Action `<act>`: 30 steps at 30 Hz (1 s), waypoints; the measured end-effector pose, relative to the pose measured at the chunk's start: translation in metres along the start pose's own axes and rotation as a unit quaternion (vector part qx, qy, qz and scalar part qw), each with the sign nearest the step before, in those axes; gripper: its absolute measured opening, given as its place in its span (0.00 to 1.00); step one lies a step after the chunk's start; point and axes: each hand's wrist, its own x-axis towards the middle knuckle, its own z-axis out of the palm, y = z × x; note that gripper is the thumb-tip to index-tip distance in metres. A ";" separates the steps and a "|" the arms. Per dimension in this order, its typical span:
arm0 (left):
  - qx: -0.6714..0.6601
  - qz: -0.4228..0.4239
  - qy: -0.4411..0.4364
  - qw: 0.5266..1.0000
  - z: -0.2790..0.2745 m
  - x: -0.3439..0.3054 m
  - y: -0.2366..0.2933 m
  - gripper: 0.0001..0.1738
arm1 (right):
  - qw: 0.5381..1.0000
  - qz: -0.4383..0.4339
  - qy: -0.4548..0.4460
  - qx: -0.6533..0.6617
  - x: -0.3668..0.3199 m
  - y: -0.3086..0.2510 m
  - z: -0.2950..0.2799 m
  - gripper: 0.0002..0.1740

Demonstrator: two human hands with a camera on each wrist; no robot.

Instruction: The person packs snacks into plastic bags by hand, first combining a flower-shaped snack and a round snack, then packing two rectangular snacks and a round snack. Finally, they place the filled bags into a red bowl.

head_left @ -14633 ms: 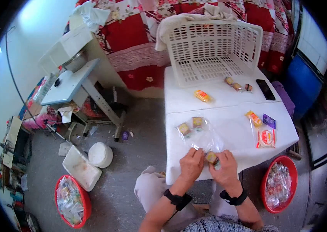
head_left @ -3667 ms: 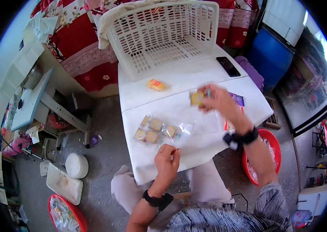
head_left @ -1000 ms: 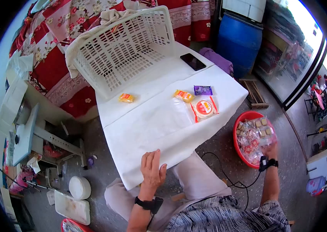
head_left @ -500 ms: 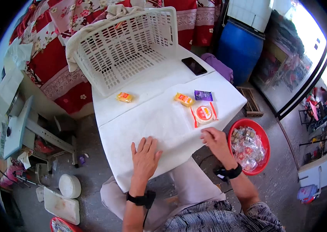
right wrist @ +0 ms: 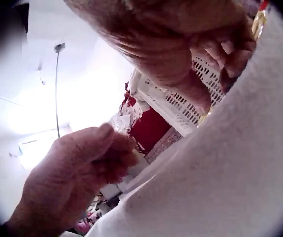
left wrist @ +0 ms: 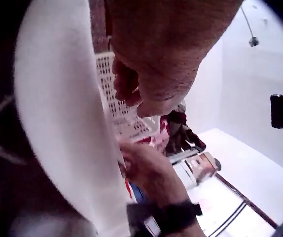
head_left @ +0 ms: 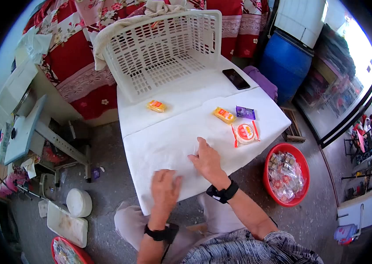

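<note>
My right hand (head_left: 207, 163) lies low over the white table cover (head_left: 150, 141), thumb and index finger stretched apart and fingertips right at the cloth. Motion blurs my left hand (head_left: 164, 189) over the table's near edge; in the right wrist view its fingers are loosely bent, with nothing seen in them. Beyond the right hand sit a yellow-wrapped snack cake (head_left: 224, 115), a purple packet (head_left: 245, 112) and a round white cracker in a red-edged clear wrapper (head_left: 245, 133). Another yellow-wrapped snack cake (head_left: 156, 106) lies farther left.
A white plastic crate (head_left: 164, 57) lies on its side at the table's back, beside a black phone (head_left: 235, 79). Red basins of bagged snacks stand on the floor, one right (head_left: 267, 176) and one lower left (head_left: 80, 253). A blue barrel (head_left: 286, 66) stands behind.
The small square cakes have left the table, several bagged at the right; a clear bag went into the right basin. Since then my right hand has swung back over the table, leftward.
</note>
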 end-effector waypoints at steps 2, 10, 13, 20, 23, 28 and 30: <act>-0.026 -0.019 -0.044 0.999 0.015 -0.005 0.017 0.16 | 0.999 0.009 -0.009 0.036 0.000 0.001 0.007 0.30; 0.135 -0.027 -0.091 0.986 0.046 -0.001 0.034 0.15 | 0.966 0.065 0.001 0.250 0.002 0.018 0.005 0.19; 0.143 -0.019 -0.098 0.985 0.041 -0.004 0.025 0.08 | 0.912 0.116 -0.028 0.392 0.000 0.022 -0.003 0.17; -0.062 -0.144 -0.024 0.987 0.017 0.002 0.007 0.01 | 0.860 0.152 -0.105 0.476 -0.015 0.022 -0.022 0.12; -0.136 -0.176 0.004 0.975 0.014 0.001 0.006 0.02 | 0.854 0.150 -0.145 0.477 -0.027 0.018 -0.018 0.13; -0.193 -0.198 0.018 0.961 0.015 0.001 0.010 0.05 | 0.853 0.143 -0.186 0.467 -0.029 -0.001 -0.012 0.17; -0.155 -0.198 0.024 0.968 0.015 0.000 0.012 0.08 | 0.852 0.141 -0.197 0.464 -0.026 -0.011 -0.014 0.17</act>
